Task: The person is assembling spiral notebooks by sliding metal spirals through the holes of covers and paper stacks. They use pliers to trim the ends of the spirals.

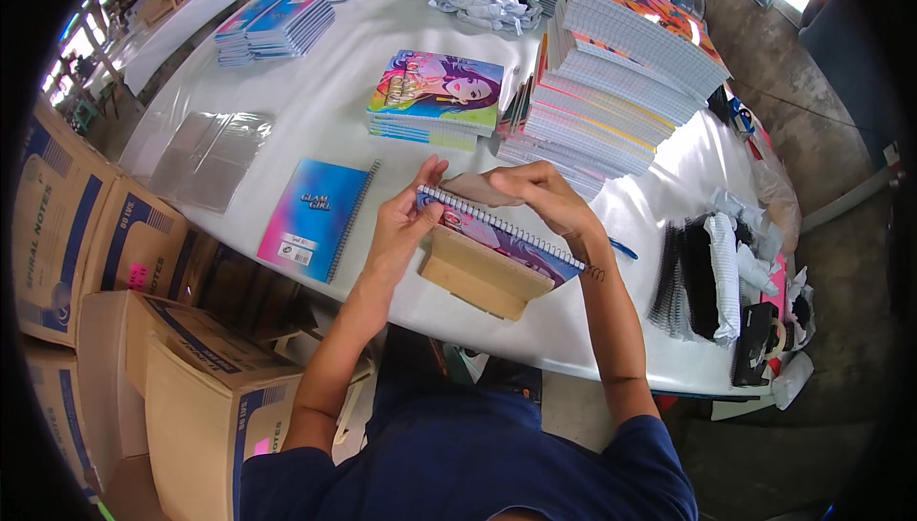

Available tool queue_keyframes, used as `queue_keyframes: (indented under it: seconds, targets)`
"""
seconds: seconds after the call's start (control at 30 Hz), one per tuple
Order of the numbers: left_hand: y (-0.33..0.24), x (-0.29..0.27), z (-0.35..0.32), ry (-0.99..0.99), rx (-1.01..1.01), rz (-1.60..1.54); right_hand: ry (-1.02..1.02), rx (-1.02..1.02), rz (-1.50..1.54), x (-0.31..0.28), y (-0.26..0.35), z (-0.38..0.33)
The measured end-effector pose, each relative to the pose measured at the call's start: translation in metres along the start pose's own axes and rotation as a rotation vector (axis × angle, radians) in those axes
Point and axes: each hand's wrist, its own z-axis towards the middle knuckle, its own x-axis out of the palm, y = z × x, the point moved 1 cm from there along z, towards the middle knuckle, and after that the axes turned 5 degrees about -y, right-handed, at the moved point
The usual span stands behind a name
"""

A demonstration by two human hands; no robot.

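Note:
My left hand (406,211) grips the left end of a spiral notebook (492,233), thumb on its near side. The notebook's cover is pink and purple, and its wire coil runs along the top edge. My right hand (546,194) is bent over the far side, its fingertips closed on a grey-brown board (482,190) behind the coil; its thumb is hidden. A loose end of coil (594,274) sticks out past the notebook's right end, by my right wrist. Under the notebook stands a folded brown cardboard piece (478,273). A blue-pink spiral notebook (320,218) lies to the left.
Ahead is a stack of illustrated notebooks (435,91), with a tall stack of bound pages (611,91) right of it. Bundled black coils (683,277) and a blue pen (623,249) lie to the right. Clear plastic sleeves (210,158) lie left. Cartons (205,397) crowd the left side.

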Motion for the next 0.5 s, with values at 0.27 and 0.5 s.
queue_keyframes:
  seconds: [0.27,0.5]
  targets:
    - [-0.035,0.003,0.035,0.274,-0.114,0.113,-0.159,-0.312,-0.857,-0.022,-0.069,-0.032]
    - [-0.151,0.018,0.001,-0.021,0.398,0.228,-0.614,0.125,-1.226,-0.067,-0.115,-0.14]
